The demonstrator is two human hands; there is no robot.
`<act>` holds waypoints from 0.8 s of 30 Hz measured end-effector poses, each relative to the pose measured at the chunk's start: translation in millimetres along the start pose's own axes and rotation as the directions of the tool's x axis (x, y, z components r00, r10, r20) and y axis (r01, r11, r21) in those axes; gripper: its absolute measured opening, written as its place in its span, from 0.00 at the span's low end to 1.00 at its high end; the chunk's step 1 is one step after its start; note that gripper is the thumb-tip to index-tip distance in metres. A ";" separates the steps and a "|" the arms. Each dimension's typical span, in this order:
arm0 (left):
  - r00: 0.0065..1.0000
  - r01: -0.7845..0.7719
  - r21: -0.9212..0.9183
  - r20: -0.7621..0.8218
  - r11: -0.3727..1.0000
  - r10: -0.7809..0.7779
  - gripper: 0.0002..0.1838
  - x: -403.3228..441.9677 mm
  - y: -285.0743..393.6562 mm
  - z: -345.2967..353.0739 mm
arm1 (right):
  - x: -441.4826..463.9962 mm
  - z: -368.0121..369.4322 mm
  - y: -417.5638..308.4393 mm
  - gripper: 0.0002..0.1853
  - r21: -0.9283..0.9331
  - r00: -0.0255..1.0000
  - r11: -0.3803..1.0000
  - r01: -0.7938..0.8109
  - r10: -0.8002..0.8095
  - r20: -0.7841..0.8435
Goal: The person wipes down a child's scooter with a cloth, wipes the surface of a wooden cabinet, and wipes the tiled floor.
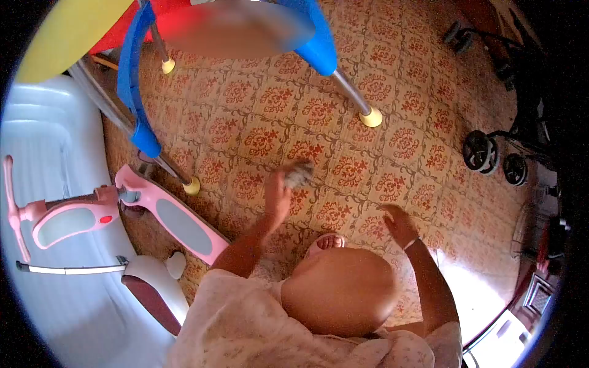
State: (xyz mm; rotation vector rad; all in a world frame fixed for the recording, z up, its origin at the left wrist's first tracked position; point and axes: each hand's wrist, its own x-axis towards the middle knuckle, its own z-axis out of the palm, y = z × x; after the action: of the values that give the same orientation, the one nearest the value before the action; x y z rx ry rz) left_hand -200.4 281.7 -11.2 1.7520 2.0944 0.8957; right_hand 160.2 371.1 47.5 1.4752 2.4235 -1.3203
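My left hand (278, 195) is at the centre, its fingers closed on a small crumpled grey cloth (299, 174) held above the patterned floor (264, 140). The cloth is blurred, and its exact shape cannot be made out. To the right, my right hand (400, 227) hangs over the floor with its fingers apart and nothing in it. A pale band circles the right wrist. Below, between my arms, a knee and a foot in a pink sandal (327, 243) show.
At the left, a pink scooter (184, 226) leans by a pale blue inflatable tub (55, 116). A blue plastic frame (145, 138) with metal legs stands at the top. Black stroller wheels (480, 151) are at the right, and a white object (504, 343) is at the lower right.
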 end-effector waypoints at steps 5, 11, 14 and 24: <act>0.625 0.651 -0.506 -0.065 0.565 -0.778 0.24 99.8 -84.7 -66.4 | 70.5 -15.4 14.1 0.23 -0.148 0.905 0.988 -0.033 -0.033 -0.424; 0.574 0.646 -0.438 -0.260 0.625 -0.776 0.32 129.4 -318.3 -96.1 | 123.6 20.1 25.9 0.30 -0.194 0.851 0.923 -0.332 0.204 -0.484; 0.483 0.560 -0.641 -0.262 0.525 -0.836 0.32 166.4 -349.1 -81.1 | 129.3 33.1 14.1 0.32 -0.333 0.797 0.824 -0.458 0.214 -0.565; 0.819 0.552 0.119 -0.262 0.825 -0.510 0.32 396.0 -275.9 3.3 | 130.1 33.0 16.2 0.33 -0.307 0.801 0.839 -0.449 0.226 -0.555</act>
State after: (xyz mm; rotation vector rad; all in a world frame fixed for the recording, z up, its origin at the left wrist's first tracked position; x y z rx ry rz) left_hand -509.3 639.1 -110.0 1.0492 2.6938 0.7595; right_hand 87.0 446.8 -37.2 2.1690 2.2908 -0.3148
